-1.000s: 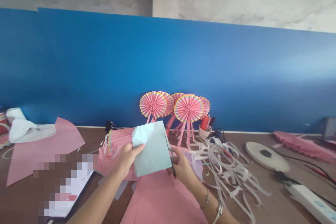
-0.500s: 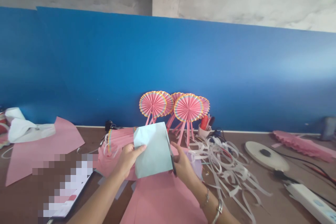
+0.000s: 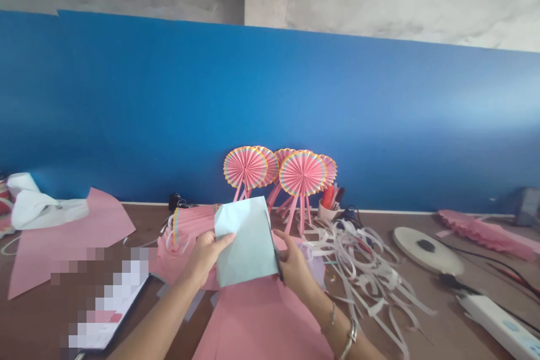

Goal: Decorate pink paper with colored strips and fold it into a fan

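Note:
My left hand (image 3: 205, 256) pinches the left edge of a folded pale blue-green paper (image 3: 247, 242), held upright above the table. Along the paper's right edge runs a pair of dark scissors (image 3: 274, 250), gripped in my right hand (image 3: 295, 270), whose wrist carries bracelets. Under both hands lies a large pink paper sheet (image 3: 261, 320). A pleated pink paper with a rainbow edge (image 3: 185, 225) rests just behind my left hand.
Finished pink paper fans (image 3: 278, 171) lean against the blue wall (image 3: 379, 124). White paper strips (image 3: 363, 264) curl to the right, near a cup of pens (image 3: 329, 205), a round white disc (image 3: 428, 250) and a power strip (image 3: 502, 323). More pink paper (image 3: 67, 236) lies left.
The paper and both hands have shifted slightly; the scissors have crept a little along the paper's right edge. Nothing else moved.

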Motion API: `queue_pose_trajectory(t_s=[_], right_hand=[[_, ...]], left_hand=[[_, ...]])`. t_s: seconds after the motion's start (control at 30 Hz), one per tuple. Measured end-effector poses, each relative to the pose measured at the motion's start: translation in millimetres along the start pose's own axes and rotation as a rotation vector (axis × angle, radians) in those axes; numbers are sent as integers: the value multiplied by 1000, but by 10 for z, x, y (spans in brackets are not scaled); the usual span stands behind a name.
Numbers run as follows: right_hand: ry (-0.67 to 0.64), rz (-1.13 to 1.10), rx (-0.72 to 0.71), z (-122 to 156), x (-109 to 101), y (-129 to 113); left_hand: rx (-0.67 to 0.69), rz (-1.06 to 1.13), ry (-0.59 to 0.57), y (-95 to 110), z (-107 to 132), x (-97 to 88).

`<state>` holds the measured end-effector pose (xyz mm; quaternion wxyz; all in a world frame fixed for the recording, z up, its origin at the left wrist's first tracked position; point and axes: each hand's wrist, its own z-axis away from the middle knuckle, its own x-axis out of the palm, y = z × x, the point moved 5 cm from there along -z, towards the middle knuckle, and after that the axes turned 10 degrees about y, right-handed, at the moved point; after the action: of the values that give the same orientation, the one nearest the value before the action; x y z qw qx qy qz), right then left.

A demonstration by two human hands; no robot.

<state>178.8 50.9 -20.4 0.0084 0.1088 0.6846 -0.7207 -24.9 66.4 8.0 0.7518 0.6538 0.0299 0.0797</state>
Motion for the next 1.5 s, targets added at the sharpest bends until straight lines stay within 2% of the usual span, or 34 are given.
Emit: queue_pose_trajectory(t_s=[0.33,0.6,0.9,1.1,1.5], right_hand=[[-27,-71,-21,-15,-7,-48],[-30,-104,-8,-19,-4,-68],[-24,-98,-18,-38,-35,-85],[-23,-119,1,-27,-31,-73],[1,-147,-18,-26,-21,-41]], left_hand=[[26,-92,-17,-121,-59,-20],[25,-115,-65,-123,-55,1],[115,-238,-56,-149,-99,-7],[73,-180,-14,-124,-54,1],[34,-90,-72,-153,-38,40]])
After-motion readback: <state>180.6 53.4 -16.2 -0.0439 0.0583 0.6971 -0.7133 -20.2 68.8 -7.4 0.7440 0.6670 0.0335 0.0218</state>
